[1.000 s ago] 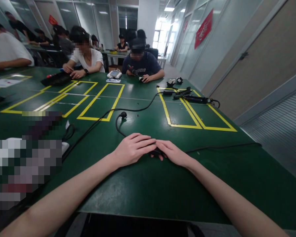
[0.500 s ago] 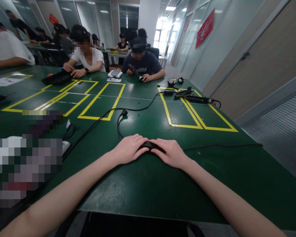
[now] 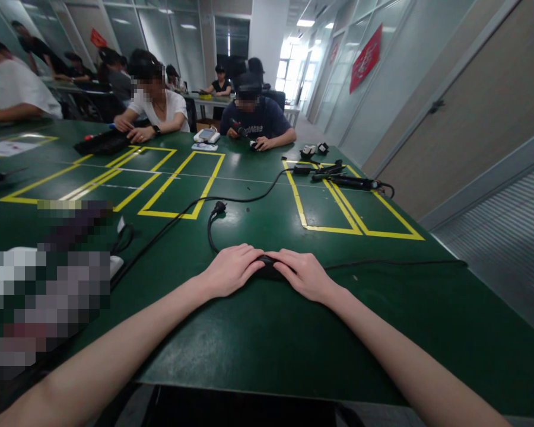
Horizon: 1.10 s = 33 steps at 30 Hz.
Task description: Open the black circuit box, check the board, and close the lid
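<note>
Right hand is now laying its thumb along a black device's near side, unlike a second ago. Left hand is sharing the grip, both clamped on it between them, bare green surface stretching to the near edge. Only its dark middle is showing.

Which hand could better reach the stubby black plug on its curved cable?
Probably the left hand: the plug lies just beyond it, while the right hand is farther. Both hold a black object.
</note>
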Available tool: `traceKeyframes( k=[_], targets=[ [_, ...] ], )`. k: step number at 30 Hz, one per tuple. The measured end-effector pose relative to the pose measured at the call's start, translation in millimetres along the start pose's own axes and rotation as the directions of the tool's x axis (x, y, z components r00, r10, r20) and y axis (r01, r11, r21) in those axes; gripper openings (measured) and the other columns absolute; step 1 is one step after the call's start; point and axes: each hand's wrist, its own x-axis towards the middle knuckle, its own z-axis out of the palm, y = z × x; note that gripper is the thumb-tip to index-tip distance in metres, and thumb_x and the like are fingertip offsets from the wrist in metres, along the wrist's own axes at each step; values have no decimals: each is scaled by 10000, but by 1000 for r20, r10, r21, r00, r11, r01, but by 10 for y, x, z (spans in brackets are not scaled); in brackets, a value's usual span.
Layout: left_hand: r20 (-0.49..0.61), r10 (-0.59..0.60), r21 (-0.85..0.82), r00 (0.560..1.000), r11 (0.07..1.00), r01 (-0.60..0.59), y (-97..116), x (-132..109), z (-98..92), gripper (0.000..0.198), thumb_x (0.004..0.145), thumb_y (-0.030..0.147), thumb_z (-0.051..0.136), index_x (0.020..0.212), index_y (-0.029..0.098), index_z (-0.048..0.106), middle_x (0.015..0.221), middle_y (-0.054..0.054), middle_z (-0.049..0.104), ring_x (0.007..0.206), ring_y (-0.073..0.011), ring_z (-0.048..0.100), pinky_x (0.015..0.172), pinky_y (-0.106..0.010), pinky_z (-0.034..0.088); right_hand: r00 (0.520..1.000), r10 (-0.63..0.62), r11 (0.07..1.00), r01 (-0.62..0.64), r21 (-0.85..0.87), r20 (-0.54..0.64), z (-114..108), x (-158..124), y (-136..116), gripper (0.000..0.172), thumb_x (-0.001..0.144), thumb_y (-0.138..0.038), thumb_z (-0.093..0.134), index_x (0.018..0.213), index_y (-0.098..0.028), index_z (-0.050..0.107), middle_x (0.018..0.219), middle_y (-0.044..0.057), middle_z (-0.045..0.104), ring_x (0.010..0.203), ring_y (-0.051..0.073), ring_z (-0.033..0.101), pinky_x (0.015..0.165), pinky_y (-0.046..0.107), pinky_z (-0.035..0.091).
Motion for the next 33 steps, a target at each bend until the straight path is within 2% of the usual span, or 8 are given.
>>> traceKeyframes(
  k=[5, 9, 18, 21, 24, 26, 29, 33],
  targets=[
    [-8, 20, -35, 1000, 999, -21, -27, -11, -32, 425, 1079, 486, 455, 1358, 196, 589, 1130, -88, 716, 1000, -226, 674, 883, -347, 553, 999, 36, 996, -34, 79, -17, 4, 2, -34, 283, 1013, -336, 580, 1274, -251, 646, 1172, 72, 757, 1008, 233, 737, 876, 356, 580],
    [-11, 54, -53, 998, 997, -54, -43, -22, -67, 458, 1044, 483, 549, 1412, 212, 576, 1085, -81, 712, 926, -217, 685, 805, -313, 537, 999, 33, 994, -30, 102, -34, -4, 2, -45, 264, 1028, -317, 550, 1264, -246, 645, 1117, 67, 753, 958, 216, 731, 850, 344, 578],
    [-102, 3, -148, 995, 989, -18, -15, -31, -34, 414, 1031, 468, 584, 1354, 219, 653, 978, -49, 722, 847, -191, 686, 794, -310, 539, 995, -96, 994, 97, -59, 26, -47, -24, 3, 458, 978, -364, 655, 1422, -280, 579, 1192, 84, 691, 905, 215, 717, 765, 326, 580],
    [-142, 26, -114, 990, 993, -43, -40, -29, -19, 470, 1026, 460, 589, 1417, 200, 600, 1057, -79, 740, 934, -225, 696, 862, -369, 553, 998, -58, 998, 59, 21, -14, -35, -22, 5, 452, 968, -354, 659, 1410, -276, 605, 1131, 75, 710, 903, 214, 713, 781, 329, 583],
    [-267, 102, -7, 958, 994, -107, -89, -23, -59, 507, 1028, 397, 582, 1496, 215, 517, 1318, -128, 686, 1200, -280, 647, 1061, -482, 491, 987, 78, 974, -46, 223, -140, -41, 3, 57, 435, 934, -360, 682, 1354, -246, 651, 1151, 85, 731, 996, 235, 710, 866, 356, 584],
    [-358, 146, 74, 922, 989, -127, -122, -23, -105, 514, 1022, 331, 582, 1519, 237, 490, 1458, -135, 605, 1353, -298, 563, 1172, -531, 399, 932, 243, 916, -129, 380, -268, -90, 28, 141, 449, 891, -390, 715, 1308, -228, 677, 1222, 93, 728, 1073, 251, 699, 920, 376, 575],
    [-398, 184, 130, 899, 981, -143, -147, -27, -146, 497, 1020, 277, 572, 1510, 248, 495, 1480, -124, 592, 1395, -286, 540, 1199, -527, 383, 762, 482, 807, -193, 558, -432, -289, 55, 314, 537, 787, -448, 788, 1258, -206, 702, 1202, 94, 730, 1071, 261, 689, 912, 388, 572],
    [-324, 228, 85, 918, 974, -211, -131, -22, -116, 437, 1037, 283, 550, 1467, 215, 526, 1427, -125, 636, 1366, -262, 572, 1151, -484, 456, 484, 671, 713, -214, 668, -562, -757, 15, 534, 731, 637, -466, 863, 1282, -167, 695, 955, 62, 710, 733, 176, 619, 590, 279, 491]
  ],
)
